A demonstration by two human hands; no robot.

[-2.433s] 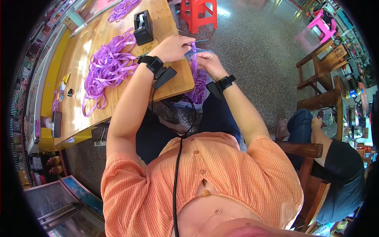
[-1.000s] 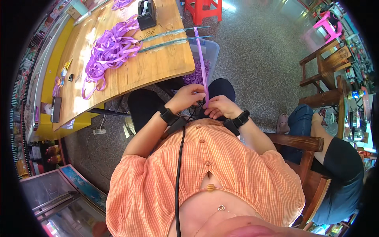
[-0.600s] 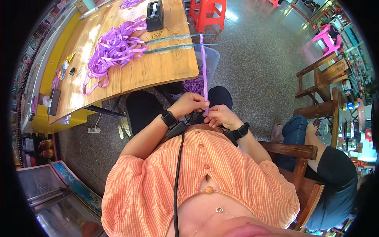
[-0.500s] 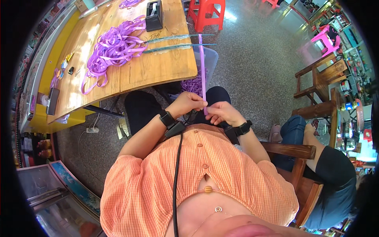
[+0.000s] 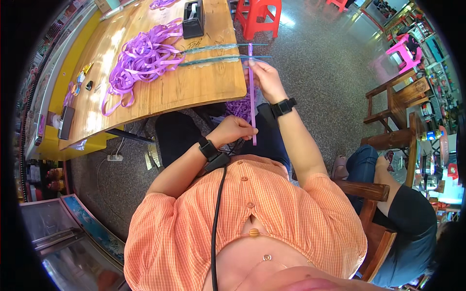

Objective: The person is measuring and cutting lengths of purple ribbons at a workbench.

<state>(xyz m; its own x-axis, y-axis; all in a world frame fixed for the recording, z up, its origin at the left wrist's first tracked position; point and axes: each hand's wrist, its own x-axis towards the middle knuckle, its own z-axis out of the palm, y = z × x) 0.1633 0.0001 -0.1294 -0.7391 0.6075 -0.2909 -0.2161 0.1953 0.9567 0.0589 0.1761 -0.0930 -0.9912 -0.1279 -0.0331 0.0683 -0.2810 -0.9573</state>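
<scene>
A narrow purple ribbon point(image 5: 253, 109) runs down from two thin teal rods point(image 5: 259, 56) that jut past the table's right edge. Its upper end is around the rods. Near the ribbon's lower end, above my lap, my left hand point(image 5: 234, 131) pinches it between thumb and fingers. My right hand point(image 5: 266, 80) is up by the nearer rod, with thumb and fingertips closed at the ribbon just below it; some of its fingers are hidden behind the strip. Clear tape fixes the rods to the wooden table point(image 5: 204, 89).
On the table lie a large tangle of purple ribbon point(image 5: 145, 56) and a black tape dispenser point(image 5: 193, 19). Below the edge stands a clear bin holding purple pieces point(image 5: 238, 107). A red stool point(image 5: 258, 19) is beyond. At right, a person point(image 5: 403, 213) sits near wooden chairs.
My right hand has moved up and away from beside my left hand, along the ribbon to the rods. My left hand stays low, still pinching the ribbon.
</scene>
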